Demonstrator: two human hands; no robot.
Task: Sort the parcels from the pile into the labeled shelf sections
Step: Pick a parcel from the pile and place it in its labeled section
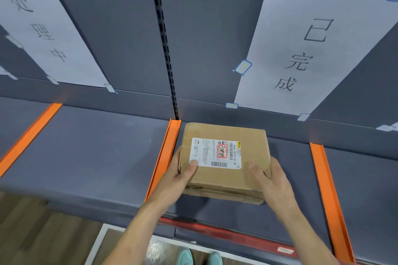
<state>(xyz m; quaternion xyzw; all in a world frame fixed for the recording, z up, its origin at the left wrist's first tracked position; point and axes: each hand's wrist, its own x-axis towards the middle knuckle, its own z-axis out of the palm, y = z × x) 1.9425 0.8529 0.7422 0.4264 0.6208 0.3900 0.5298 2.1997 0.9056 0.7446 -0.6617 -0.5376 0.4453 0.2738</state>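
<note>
A brown cardboard parcel (224, 180) with a white shipping label carrying a red-framed mark is in both my hands. My left hand (178, 175) grips its left side, thumb on the label's corner. My right hand (269, 180) grips its right side, thumb on top. The parcel sits low over the grey shelf section (286, 178) between two orange dividers, under the paper sign "已完成" (305, 54). Whether it rests on the shelf I cannot tell. The parcel pile is out of view.
An orange divider (163, 157) runs just left of the parcel, another orange divider (329, 196) to its right. The left section has a sign "处理中" (43, 28). Wooden floor (32, 232) and my shoes (198, 258) lie below.
</note>
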